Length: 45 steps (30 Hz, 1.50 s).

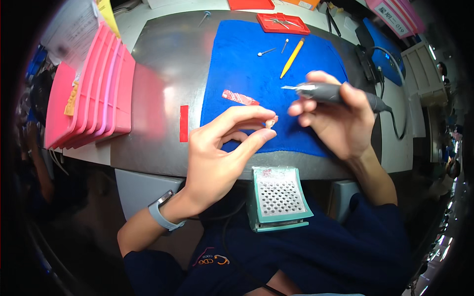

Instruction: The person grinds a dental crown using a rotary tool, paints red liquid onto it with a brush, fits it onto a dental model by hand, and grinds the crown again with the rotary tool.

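Note:
Between the thumb and fingertips of my left hand [217,153] is pinched a small cream-white tooth-like piece [270,123], partly covered by the fingers. My right hand [340,118] grips a black corded rotary handpiece [323,92], its thin pale tip [288,88] pointing left. That tip is up and to the right of the piece, apart from it. Both hands are above a blue cloth [237,54]. A crumpled red-and-clear strip [240,97] lies on the cloth just beyond my left fingers.
A yellow pencil-like tool [292,58] and two small burs [266,52] lie farther back, near a red tray [282,23] of thin tools. Pink file racks [94,93] stand at the left beside a red strip [184,123]. A green perforated box [280,197] sits at the table's front edge.

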### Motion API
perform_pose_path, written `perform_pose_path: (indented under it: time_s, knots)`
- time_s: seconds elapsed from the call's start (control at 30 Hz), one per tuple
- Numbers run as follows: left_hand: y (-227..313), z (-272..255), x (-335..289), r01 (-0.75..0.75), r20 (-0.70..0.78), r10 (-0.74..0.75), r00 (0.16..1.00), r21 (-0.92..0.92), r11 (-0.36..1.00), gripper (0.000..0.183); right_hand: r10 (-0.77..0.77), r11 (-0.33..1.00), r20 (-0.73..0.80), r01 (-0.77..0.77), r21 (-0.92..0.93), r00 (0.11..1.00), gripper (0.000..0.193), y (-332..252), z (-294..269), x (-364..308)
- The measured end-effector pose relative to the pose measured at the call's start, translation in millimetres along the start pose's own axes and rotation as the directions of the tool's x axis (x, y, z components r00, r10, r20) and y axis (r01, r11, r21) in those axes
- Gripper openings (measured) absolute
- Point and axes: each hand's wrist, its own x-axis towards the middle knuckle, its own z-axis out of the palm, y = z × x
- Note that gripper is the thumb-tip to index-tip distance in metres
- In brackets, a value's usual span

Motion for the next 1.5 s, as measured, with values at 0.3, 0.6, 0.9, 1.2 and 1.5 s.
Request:
perform_pose_path:
  time_s: [0.3, 0.6, 0.9, 1.2, 1.5]
  knots:
    - [3, 2, 1, 0.126, -0.065, -0.131, 0.989, -0.074, 0.989, 0.024, -0.004, 0.957, 0.05, 0.019, -0.288, 0.999, 0.031, 20, -10, -13]
    - [-8, 5, 2, -0.009, -0.06, 0.013, 0.998, 0.06, 0.998, 0.02, -0.007, 0.847, 0.126, 0.073, -0.526, 0.992, 0.031, 17, -14, -14]
    - [-7, 4, 3, -0.047, 0.012, 0.046, 0.999, 0.199, 0.979, 0.018, -0.15, 0.71, 0.171, 0.226, -0.666, 0.974, 0.014, 20, -12, -16]
    - [1, 8, 0, 0.121, -0.064, -0.113, 0.992, 0.129, 0.984, 0.015, -0.169, 0.718, 0.158, 0.232, -0.657, 0.973, 0.012, 21, -11, -19]
    - [2, 9, 0, 0.107, -0.061, -0.099, 0.993, 0.153, 0.982, 0.013, -0.145, 0.651, 0.257, 0.287, -0.703, 0.956, 0.021, 21, -12, -20]
